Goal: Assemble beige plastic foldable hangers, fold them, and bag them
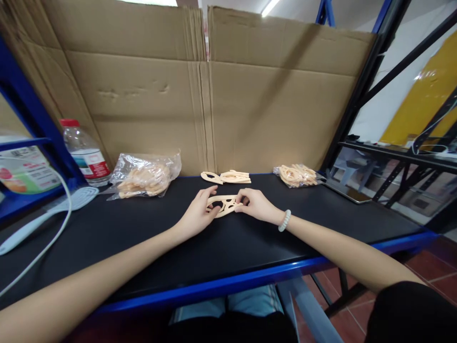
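A flat, pale wooden-looking cutout (225,197) with several holes lies low over the black tabletop, between my two hands. My left hand (196,213) has its thumb and fingers closed round the left end. At the right end, my right hand (260,205) pinches the same cutout, its fingertips covering that edge. A pale beaded bracelet sits on the right wrist. Just beyond the hands lie a loose cutout with an oval opening (211,177) and a small group of similar pale pieces (236,176).
A clear bag of pale pieces (144,180) rests at the left, another bag (296,175) at the right. Left are a bottle (87,157), a white fly swatter (76,197) and a white cable (66,209). A cardboard wall (271,109) stands behind the black table (228,257).
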Demonstrator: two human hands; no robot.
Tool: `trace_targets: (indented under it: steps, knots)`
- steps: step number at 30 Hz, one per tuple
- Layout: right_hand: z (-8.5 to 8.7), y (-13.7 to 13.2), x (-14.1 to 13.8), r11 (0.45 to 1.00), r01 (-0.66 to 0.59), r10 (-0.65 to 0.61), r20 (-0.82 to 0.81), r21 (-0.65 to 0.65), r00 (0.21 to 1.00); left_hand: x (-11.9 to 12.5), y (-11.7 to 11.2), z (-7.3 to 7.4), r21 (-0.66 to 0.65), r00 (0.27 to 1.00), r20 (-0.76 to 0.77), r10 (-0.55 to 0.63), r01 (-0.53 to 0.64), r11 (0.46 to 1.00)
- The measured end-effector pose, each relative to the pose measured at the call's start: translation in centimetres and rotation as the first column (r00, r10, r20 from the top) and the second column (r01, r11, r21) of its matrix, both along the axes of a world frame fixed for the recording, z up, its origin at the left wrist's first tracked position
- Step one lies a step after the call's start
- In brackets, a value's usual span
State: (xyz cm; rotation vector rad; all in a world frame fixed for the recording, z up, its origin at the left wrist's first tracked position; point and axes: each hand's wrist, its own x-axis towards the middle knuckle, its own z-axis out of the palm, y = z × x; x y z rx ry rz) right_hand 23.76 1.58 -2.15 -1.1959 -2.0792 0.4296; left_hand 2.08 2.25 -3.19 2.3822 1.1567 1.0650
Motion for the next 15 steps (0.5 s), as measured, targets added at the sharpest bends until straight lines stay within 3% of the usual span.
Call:
trace_targets:
  steps: [6, 11, 15]
  knots:
    - [0.2, -0.1, 0.1, 0.998, -0.067, 0.068, -0.074, 0.019, 0.995, 0.1, -0.6, 1.1, -0.118, 1.000, -0.008, 0.001, -0.002, 0.993]
    - [1.2, 0.7, 0.4, 0.975, -0.202, 0.179, -0.225, -0.087, 0.958, 0.3, -1.1, 1.6, -0.117, 0.999, -0.011, -0.032, 0.031, 0.993]
    - [2.1, 0.8, 0.5, 0.953, -0.237, 0.157, -0.360, -0.188, 0.919, 0.1, -1.0, 1.6, -0.091, 1.000, -0.007, -0.028, 0.027, 0.995]
